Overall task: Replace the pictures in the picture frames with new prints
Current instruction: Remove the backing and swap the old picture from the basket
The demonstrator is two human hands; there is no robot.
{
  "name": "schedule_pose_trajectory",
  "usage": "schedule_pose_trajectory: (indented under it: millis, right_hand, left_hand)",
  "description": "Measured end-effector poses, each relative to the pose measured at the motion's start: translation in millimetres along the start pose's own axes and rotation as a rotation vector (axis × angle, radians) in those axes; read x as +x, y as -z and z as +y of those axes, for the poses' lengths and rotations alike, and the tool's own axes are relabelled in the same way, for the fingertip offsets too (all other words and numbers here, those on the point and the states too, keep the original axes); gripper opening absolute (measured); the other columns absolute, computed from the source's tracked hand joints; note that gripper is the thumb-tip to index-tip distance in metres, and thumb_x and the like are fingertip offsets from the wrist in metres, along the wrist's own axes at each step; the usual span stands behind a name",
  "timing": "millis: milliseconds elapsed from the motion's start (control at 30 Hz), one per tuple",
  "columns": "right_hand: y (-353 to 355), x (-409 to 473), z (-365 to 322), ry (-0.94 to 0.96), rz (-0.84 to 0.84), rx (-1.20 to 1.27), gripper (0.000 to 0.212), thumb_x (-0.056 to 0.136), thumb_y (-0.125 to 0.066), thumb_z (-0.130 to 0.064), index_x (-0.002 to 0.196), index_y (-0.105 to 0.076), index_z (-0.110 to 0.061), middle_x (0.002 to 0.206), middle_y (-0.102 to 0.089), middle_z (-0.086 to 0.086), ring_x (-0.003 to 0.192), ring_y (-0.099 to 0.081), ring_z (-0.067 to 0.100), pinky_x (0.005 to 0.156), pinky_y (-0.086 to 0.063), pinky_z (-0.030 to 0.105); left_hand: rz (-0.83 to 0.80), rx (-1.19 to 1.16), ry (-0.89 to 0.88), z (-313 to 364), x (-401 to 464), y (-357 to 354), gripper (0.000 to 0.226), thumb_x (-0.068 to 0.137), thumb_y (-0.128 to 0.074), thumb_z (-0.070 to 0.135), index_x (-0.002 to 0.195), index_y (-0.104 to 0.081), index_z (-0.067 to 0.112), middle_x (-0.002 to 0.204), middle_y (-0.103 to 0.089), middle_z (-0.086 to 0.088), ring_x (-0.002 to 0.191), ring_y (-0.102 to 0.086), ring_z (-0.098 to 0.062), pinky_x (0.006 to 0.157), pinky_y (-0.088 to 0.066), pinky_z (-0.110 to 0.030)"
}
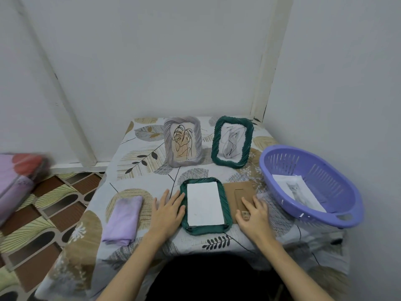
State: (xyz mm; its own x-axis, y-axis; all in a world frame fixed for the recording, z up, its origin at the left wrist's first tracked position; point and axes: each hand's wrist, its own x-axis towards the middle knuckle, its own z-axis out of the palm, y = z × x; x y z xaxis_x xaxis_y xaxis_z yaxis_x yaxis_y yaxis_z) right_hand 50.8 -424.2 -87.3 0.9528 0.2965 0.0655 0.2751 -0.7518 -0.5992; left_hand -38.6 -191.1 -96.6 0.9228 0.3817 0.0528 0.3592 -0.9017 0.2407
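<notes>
Hands framed the job at the table's near edge: your left hand lay flat, fingers spread and straight, its fingertips touching the left rim of the face-down green frame, while your right hand rested on the backing board just beside the frame's right side, fingers loosely curved over the board's stand; whether they pinched it could not be told. A white sheet, blank side up, sat inside the frame's recess. A folded cloth lay to the left.

Judged from this, the step in hand was closing the frame. You would have done well to steady the frame with your left hand, check the sheet sat square in the recess, then slide the board over it without dragging the paper.

Farther right, a cat print waited in the basket. At the back, a grey frame and a second green frame stood upright, drawings showing.
</notes>
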Motion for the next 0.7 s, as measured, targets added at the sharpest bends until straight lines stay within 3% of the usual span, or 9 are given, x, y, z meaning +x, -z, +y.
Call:
schedule_pose_trajectory:
  millis: [467, 600, 700]
  right_hand:
    - [-23.6, 3.6, -24.3, 0.047, -0.04, -0.072, 0.055, 0.088, -0.048, -0.04, 0.14, -0.039, -0.024, 0.154, -0.018, 0.01, 0.14, -0.01, 0.026, 0.116, -0.016, 0.042]
    - [-25.6, 3.8, -41.8, 0.224, 0.024, -0.275, 0.07, 0.076, -0.027, -0.063, 0.138, -0.041, -0.032, 0.154, -0.019, 0.008, 0.143, -0.005, 0.03, 0.116, 0.0, 0.046]
    - [-37.1, 2.1, -59.1, 0.398, -0.11, -0.355, 0.08, 0.07, -0.014, -0.072, 0.14, -0.034, -0.04, 0.157, -0.008, 0.0, 0.144, 0.009, 0.027, 0.107, 0.018, 0.054]
  left_hand:
    - [-0.005, 0.012, -0.011, -37.5, -8.1, 14.2, 0.094, 0.063, 0.011, 0.063, 0.145, -0.024, 0.032, 0.154, -0.018, 0.013, 0.145, -0.003, -0.015, 0.113, -0.007, -0.037]
    - [0.013, -0.169, 0.044, -31.4, -2.8, 18.5, 0.083, 0.074, -0.013, 0.07, 0.142, -0.033, 0.027, 0.155, -0.021, 0.006, 0.145, -0.005, -0.017, 0.114, -0.011, -0.04]
    - [-0.058, -0.176, 0.091, -26.2, 2.2, 17.4, 0.069, 0.084, -0.038, 0.066, 0.14, -0.037, 0.025, 0.156, -0.014, 0.003, 0.145, 0.0, -0.019, 0.114, -0.007, -0.043]
